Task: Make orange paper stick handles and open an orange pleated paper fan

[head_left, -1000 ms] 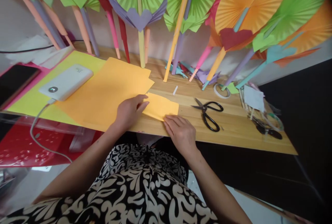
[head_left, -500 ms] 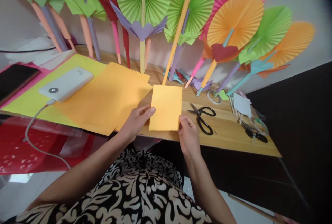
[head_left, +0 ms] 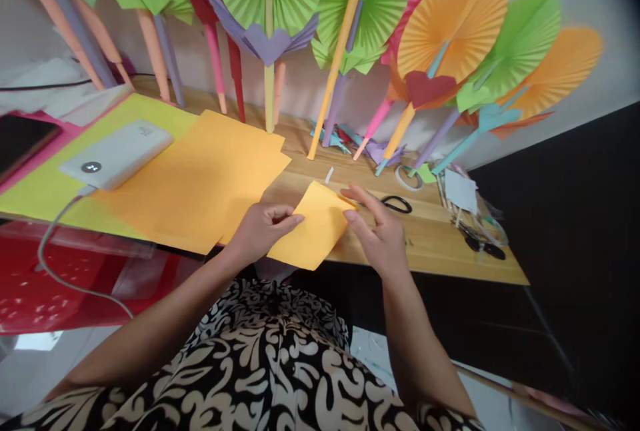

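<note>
A small folded piece of orange paper [head_left: 314, 226] is held above the table's front edge, tilted so that one corner points away from me. My left hand [head_left: 265, 230] pinches its left edge between thumb and curled fingers. At the right corner, the thumb and forefinger of my right hand [head_left: 379, 231] lie on either side of the paper, a little apart. Black-handled scissors [head_left: 397, 204] lie behind my right hand, which hides most of them. A small white strip [head_left: 329, 174] rests on the wood just beyond the paper.
Large orange sheets [head_left: 215, 178] and a yellow sheet [head_left: 35, 174] lie left, with a white power bank [head_left: 120, 151] and its cable on top. A dark phone [head_left: 23, 144] sits farther left. Pleated paper fans [head_left: 453, 24] lean on the wall. A tape roll [head_left: 409, 178] lies right.
The orange paper has turned from upright to slanted and come slightly nearer to me. My right hand has shifted right, its fingers spreading at the corner and covering the scissors.
</note>
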`<action>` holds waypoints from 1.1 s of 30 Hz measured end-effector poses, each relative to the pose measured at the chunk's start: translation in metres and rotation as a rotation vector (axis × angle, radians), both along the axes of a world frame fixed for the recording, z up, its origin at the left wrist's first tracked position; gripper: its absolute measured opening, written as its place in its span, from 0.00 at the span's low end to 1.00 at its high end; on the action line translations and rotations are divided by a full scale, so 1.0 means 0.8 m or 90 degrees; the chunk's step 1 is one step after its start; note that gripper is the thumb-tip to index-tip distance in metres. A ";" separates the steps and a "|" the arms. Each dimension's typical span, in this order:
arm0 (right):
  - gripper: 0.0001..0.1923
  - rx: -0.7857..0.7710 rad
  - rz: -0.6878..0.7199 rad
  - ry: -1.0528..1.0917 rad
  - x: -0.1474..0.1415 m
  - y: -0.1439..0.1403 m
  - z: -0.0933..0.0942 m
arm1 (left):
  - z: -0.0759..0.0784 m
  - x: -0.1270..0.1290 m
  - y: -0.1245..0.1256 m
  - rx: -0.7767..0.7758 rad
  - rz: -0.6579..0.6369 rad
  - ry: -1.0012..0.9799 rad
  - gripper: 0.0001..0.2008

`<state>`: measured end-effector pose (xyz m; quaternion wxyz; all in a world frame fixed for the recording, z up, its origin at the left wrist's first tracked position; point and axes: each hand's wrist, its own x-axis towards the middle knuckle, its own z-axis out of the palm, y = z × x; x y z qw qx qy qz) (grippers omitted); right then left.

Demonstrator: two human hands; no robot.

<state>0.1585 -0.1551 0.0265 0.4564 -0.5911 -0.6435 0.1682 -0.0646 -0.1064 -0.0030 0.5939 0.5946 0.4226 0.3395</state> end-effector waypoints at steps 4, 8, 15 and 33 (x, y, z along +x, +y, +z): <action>0.18 -0.017 0.072 -0.081 -0.005 0.016 0.022 | 0.006 0.002 -0.005 0.018 -0.054 0.029 0.16; 0.17 -0.058 0.079 -0.062 -0.010 0.027 0.021 | 0.006 0.002 -0.006 0.049 -0.054 0.022 0.16; 0.08 -0.115 0.035 0.096 -0.021 0.028 0.015 | 0.002 0.004 -0.004 0.072 -0.025 0.025 0.15; 0.08 -0.094 0.070 0.041 -0.022 0.025 0.022 | 0.001 0.006 0.002 0.109 -0.002 0.042 0.15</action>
